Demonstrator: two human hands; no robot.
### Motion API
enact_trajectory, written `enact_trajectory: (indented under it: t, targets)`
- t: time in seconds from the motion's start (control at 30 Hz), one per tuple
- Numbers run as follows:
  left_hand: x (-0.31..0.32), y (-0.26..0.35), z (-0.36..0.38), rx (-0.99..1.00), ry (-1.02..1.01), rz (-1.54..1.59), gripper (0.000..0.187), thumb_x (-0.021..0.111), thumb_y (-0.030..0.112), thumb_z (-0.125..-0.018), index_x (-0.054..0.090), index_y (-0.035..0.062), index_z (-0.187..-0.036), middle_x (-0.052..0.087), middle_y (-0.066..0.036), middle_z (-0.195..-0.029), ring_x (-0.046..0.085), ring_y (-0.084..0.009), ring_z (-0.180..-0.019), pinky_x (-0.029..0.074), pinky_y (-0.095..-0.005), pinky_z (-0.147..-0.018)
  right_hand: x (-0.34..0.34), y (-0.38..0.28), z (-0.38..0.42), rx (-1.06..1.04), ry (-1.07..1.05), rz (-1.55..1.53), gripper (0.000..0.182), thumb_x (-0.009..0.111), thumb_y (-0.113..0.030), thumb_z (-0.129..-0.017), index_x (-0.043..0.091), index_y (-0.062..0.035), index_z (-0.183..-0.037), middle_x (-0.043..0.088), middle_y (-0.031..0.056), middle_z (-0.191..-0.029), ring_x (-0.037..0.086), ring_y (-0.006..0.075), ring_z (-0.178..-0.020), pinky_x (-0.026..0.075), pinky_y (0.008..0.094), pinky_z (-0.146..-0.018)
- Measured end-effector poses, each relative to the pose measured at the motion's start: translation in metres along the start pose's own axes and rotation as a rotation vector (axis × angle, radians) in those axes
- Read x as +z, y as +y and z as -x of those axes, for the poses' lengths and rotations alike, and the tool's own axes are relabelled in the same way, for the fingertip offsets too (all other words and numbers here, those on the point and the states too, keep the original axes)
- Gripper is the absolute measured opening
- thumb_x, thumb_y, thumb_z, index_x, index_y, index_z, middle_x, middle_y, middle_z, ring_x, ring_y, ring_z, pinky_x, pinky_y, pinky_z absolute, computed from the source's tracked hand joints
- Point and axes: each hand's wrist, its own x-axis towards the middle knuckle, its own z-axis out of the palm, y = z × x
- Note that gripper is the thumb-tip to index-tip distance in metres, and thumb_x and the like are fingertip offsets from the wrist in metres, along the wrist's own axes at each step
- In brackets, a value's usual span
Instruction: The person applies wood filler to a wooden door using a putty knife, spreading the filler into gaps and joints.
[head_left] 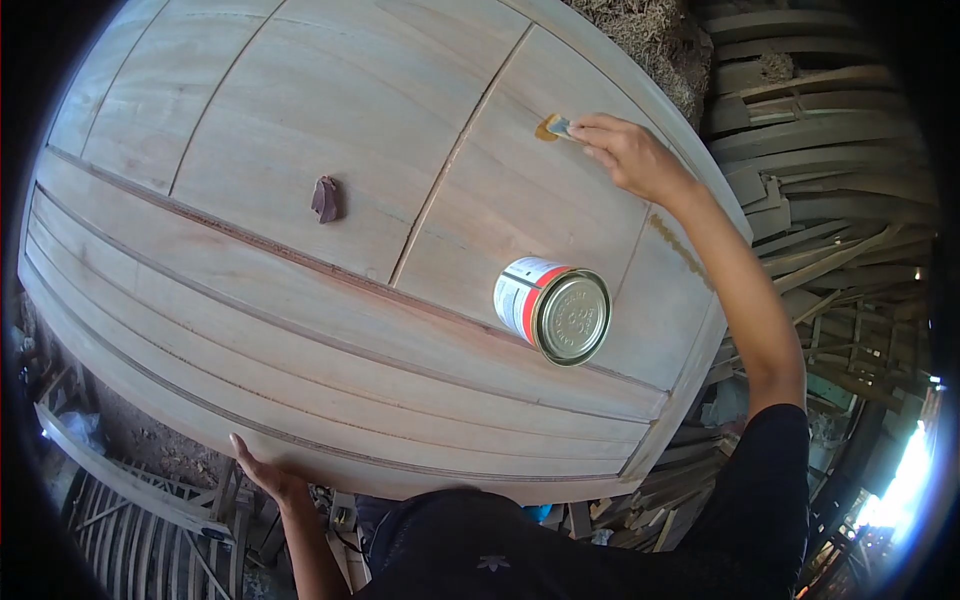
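Note:
A large pale wooden panel point(330, 110) with grooved lines and a raised border lies in front of me. My right hand point(640, 158) pinches a small putty knife point(562, 127), its edge against a patch of brown putty point(545, 128) on the panel's upper right. At the panel's near edge, my left hand point(268, 476) holds on with the thumb showing and the other fingers mostly hidden beneath. A red and white tin can point(573, 316) with a metal lid stands on the panel below my right hand. Left of it lies a crumpled dark purple piece of sandpaper or cloth point(325, 199).
Curved wooden strips point(820, 140) are stacked to the right. A heap of shavings point(650, 45) sits beyond the panel's far edge. Wooden slats point(120, 530) and a pale beam point(130, 475) are at lower left. A brown smear point(677, 243) marks the panel's right side.

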Motion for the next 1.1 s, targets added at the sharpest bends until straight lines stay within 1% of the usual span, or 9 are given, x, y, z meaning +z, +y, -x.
enact_trajectory:
  t: [0.17,0.23,0.37,0.47,0.53,0.73,0.83,0.93,1.1]
  targets:
    - [-0.001,-0.001,-0.001,0.010,0.009,0.007,0.077,0.059,0.050,-0.099,0.037,-0.0041,-0.150,0.047,-0.017,-0.147,0.046,-0.0317,-0.135,0.036,-0.0442,-0.114,0.013,0.011,0.005,-0.020,0.036,-0.099,0.024,0.064,-0.001,-0.090,0.073,-0.0013,-0.113,0.070,0.0166,-0.120,0.067,0.0372,-0.109,0.056,0.0424,-0.093]
    - [-0.004,-0.001,-0.002,0.016,0.026,-0.025,0.077,0.060,0.050,-0.099,0.037,-0.0039,-0.150,0.048,-0.017,-0.146,0.048,-0.0317,-0.133,0.037,-0.0441,-0.113,-0.030,0.000,-0.009,0.271,-0.356,0.049,0.021,0.065,-0.002,-0.089,0.075,-0.0017,-0.108,0.072,0.0200,-0.114,0.068,0.0370,-0.109,0.055,0.0434,-0.096]
    - [-0.008,-0.007,-0.006,-0.033,-0.050,0.022,0.077,0.061,0.050,-0.098,0.038,-0.0040,-0.149,0.050,-0.017,-0.145,0.050,-0.0314,-0.131,0.039,-0.0443,-0.112,0.002,-0.001,-0.028,0.316,-0.012,0.050,0.020,0.068,-0.006,-0.088,0.074,0.0016,-0.106,0.072,0.0202,-0.113,0.068,0.0373,-0.107,0.053,0.0416,-0.096]
    - [-0.001,0.000,-0.001,-0.020,-0.042,0.067,0.075,0.061,0.049,-0.098,0.041,-0.0041,-0.147,0.052,-0.016,-0.142,0.052,-0.0309,-0.129,0.041,-0.0443,-0.110,0.004,-0.040,-0.037,0.523,-0.027,-0.027,0.020,0.069,-0.007,-0.087,0.074,0.0032,-0.103,0.074,0.0207,-0.098,0.072,0.0342,-0.094,0.058,0.0414,-0.084]
    - [-0.009,-0.005,-0.008,-0.007,-0.040,0.071,0.073,0.060,0.049,-0.099,0.042,-0.0041,-0.146,0.052,-0.016,-0.142,0.052,-0.0308,-0.130,0.041,-0.0442,-0.110,-0.041,-0.060,-0.048,0.600,-0.555,-0.180,0.025,0.066,-0.009,-0.086,0.075,0.0035,-0.105,0.071,0.0189,-0.082,0.072,0.0265,-0.069,0.059,0.0401,-0.064]
    - [-0.004,-0.002,-0.003,-0.007,-0.049,0.067,0.072,0.059,0.047,-0.100,0.040,-0.0037,-0.148,0.050,-0.017,-0.144,0.052,-0.0315,-0.130,0.040,-0.0445,-0.112,-0.029,-0.040,-0.063,0.766,-0.303,-0.239,0.028,0.062,-0.009,-0.084,0.074,0.0041,-0.105,0.069,0.0150,-0.069,0.059,0.0212,-0.043,0.050,0.0364,-0.047]
    - [-0.011,-0.007,-0.008,0.018,-0.018,0.038,0.072,0.060,0.048,-0.100,0.041,-0.0031,-0.147,0.051,-0.017,-0.143,0.052,-0.0317,-0.130,0.040,-0.0447,-0.112,-0.006,-0.050,-0.051,0.452,-0.281,-0.162,0.030,0.063,-0.008,-0.083,0.072,0.0044,-0.108,0.067,0.0182,-0.066,0.064,0.0264,-0.049,0.054,0.0401,-0.054]
    - [-0.010,-0.007,-0.009,0.010,-0.026,0.068,0.072,0.060,0.048,-0.099,0.041,-0.0027,-0.147,0.052,-0.017,-0.142,0.052,-0.0316,-0.129,0.041,-0.0449,-0.111,-0.052,-0.056,-0.042,0.576,-0.575,-0.140,0.029,0.066,-0.009,-0.085,0.073,0.0027,-0.110,0.072,0.0217,-0.081,0.072,0.0301,-0.071,0.057,0.0388,-0.068]
    - [-0.007,-0.007,-0.005,0.038,-0.001,0.025,0.072,0.060,0.048,-0.099,0.041,-0.0027,-0.146,0.052,-0.017,-0.141,0.052,-0.0310,-0.129,0.041,-0.0451,-0.111,0.010,0.000,-0.003,0.137,0.019,-0.190,0.031,0.069,-0.007,-0.086,0.071,0.0006,-0.116,0.071,0.0208,-0.112,0.067,0.0358,-0.111,0.054,0.0398,-0.093]
